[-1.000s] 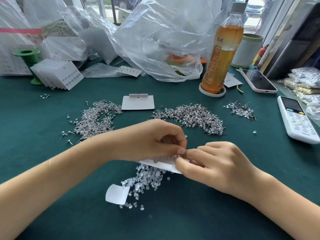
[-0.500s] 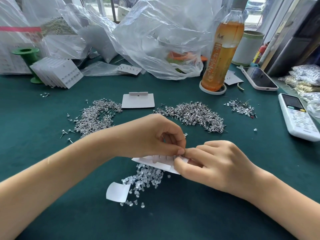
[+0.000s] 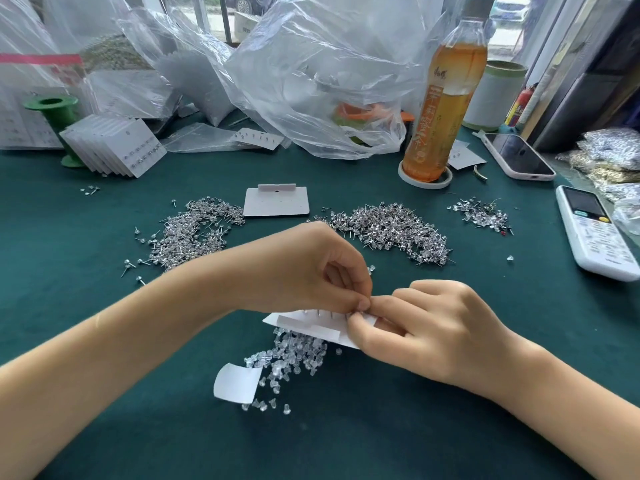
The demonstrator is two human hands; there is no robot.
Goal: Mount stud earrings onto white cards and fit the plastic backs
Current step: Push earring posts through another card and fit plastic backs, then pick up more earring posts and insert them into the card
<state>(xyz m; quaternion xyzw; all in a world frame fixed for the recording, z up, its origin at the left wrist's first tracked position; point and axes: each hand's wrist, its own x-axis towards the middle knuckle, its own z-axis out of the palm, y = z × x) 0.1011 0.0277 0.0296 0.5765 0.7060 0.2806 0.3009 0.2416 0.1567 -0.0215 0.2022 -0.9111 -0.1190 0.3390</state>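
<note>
On the dark green felt tabletop (image 3: 86, 323) lie three heaps of silver stud earrings: a left heap (image 3: 194, 233), a middle heap (image 3: 391, 230), and a small right heap (image 3: 483, 214). One pile of clear plastic backs (image 3: 294, 358) sits below the flat white card (image 3: 311, 323), which has thin posts standing up through it. The left hand (image 3: 311, 271) and the right hand (image 3: 436, 327) both pinch at this card's right end, fingertips touching.
</note>
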